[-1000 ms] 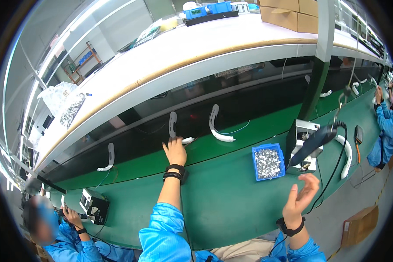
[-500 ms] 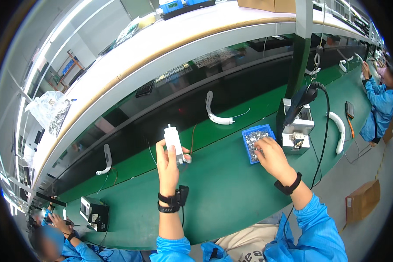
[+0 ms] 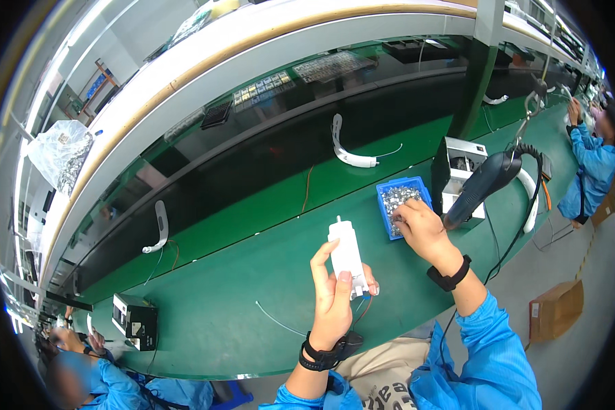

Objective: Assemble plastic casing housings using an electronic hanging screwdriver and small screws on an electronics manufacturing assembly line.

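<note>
Gripping a white device (image 3: 347, 253) in the fingers of the left hand (image 3: 333, 316), above the green tabletop (image 3: 225, 297) — and bending the fingers of the right hand (image 3: 427, 236) into small metal parts (image 3: 394, 197) in a blue bin (image 3: 400, 182), impossible to tell if closed on any — near a hanging dark tool (image 3: 484, 188).

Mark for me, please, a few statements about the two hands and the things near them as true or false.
1. The left hand holds a white part. True.
2. Both hands are in the blue bin. False: only the right hand is; the left is apart from it.
3. Small metal pieces lie in the bin. True.
4. Both wrists are bare. False: each wears a black wristband.
5. A dark corded tool hangs to the right of the bin. True.
</note>
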The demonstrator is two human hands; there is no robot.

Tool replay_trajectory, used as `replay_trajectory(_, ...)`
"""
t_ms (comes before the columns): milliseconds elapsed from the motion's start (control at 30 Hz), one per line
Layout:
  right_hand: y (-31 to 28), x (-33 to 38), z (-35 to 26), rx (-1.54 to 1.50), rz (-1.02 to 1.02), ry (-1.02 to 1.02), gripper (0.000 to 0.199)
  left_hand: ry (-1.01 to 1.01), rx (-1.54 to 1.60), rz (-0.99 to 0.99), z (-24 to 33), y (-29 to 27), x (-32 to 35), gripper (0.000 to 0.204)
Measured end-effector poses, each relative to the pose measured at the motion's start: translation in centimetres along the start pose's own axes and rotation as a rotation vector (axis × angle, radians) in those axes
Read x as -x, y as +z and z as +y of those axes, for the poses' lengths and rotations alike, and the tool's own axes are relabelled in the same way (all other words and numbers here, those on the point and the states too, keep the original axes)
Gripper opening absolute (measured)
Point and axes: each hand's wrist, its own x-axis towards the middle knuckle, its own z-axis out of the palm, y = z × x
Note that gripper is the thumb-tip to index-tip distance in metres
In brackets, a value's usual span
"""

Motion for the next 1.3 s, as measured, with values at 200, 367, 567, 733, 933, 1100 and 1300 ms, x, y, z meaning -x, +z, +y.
replay_trajectory(200,0.6,-0.4,0.5,-0.113,0.017,0.069,0.01,-0.018,0.007,-0.059,-0.8,-0.3,0.0,0.03)
replay_trajectory(367,-0.9,0.0,0.2,-0.112,0.043,0.139,0.007,-0.016,0.034,-0.046,-1.0,0.3,0.2,0.036)
replay_trajectory(567,-2.2,0.6,-0.1,-0.223,0.031,0.192,0.004,-0.016,-0.003,-0.016,-1.1,0.8,-0.1,0.046)
replay_trajectory(733,-4.9,1.6,-3.5,-0.703,-0.06,0.477,0.008,-0.027,0.011,0.042,-1.1,1.9,-0.2,0.049)
replay_trajectory(933,-5.6,3.6,-10.4,-1.339,-0.054,0.45,0.005,0.008,-0.005,-0.022,-1.9,2.7,0.6,0.055)
replay_trajectory(1100,-5.1,4.3,-11.4,-0.852,0.023,0.271,0.008,0.118,-0.194,0.044,-2.6,3.1,1.0,0.06)
replay_trajectory(1300,-5.3,4.4,-12.3,-0.71,0.058,0.249,0.01,0.131,-0.184,0.013,-3.3,3.0,1.4,0.06)
